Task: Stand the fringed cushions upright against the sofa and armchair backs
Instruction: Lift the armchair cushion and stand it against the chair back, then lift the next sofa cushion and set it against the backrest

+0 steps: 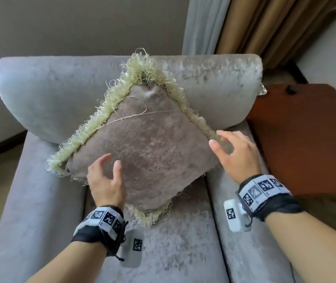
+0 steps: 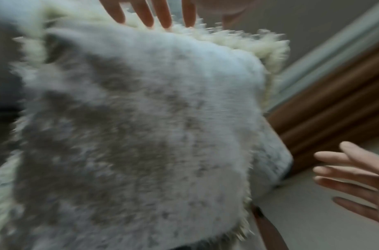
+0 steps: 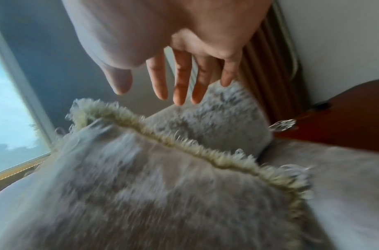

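Velvety taupe fringed cushion leans diamond-wise on grey plush armchair.

Armchair: occupies the centre of the head view, backrest at the far edge, seat at the near edge
Fringed cushion: on the seat, stood on one corner, leaning against the backrest; top corner near the backrest's upper edge, bottom corner on the seat's middle
Left hand: before the cushion's lower left edge
Right hand: at the cushion's right corner, above the armchair's right arm
Side table: right of the armchair, just beside its right arm
Curtains: behind the backrest's right end and the table
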### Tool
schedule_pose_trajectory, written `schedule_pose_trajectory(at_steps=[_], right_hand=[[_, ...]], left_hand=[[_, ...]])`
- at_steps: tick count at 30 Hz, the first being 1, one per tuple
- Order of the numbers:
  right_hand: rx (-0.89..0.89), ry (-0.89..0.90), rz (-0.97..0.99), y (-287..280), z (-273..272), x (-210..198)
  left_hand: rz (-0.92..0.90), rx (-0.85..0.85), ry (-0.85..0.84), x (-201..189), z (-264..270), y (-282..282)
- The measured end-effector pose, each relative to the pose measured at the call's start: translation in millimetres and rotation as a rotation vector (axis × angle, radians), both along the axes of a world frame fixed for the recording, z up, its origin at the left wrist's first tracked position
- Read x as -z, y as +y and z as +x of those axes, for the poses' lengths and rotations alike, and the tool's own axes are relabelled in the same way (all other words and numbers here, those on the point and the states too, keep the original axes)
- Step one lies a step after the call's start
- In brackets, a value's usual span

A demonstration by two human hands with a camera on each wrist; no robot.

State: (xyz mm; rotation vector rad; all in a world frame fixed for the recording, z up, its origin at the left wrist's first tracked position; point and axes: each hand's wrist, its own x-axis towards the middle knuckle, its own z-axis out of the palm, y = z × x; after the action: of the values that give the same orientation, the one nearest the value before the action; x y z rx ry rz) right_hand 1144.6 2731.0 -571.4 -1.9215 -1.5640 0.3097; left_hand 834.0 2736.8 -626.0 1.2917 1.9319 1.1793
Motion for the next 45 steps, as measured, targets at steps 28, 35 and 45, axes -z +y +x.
schedule_pose_trajectory(at_steps=[28, 35, 45], right_hand=[[1.022, -0.022, -0.721, -670, 275, -307], [1.154, 0.028, -0.776, -803, 347, -302], [1.291, 0.104, -0.910, -967, 397, -290]], left_hand=[[0.384, 2.215, 0.917, -360, 586, -439], [0.582, 2.392, 1.024, -361, 685, -579], [0.764, 2.604, 1.119, -332, 796, -750]])
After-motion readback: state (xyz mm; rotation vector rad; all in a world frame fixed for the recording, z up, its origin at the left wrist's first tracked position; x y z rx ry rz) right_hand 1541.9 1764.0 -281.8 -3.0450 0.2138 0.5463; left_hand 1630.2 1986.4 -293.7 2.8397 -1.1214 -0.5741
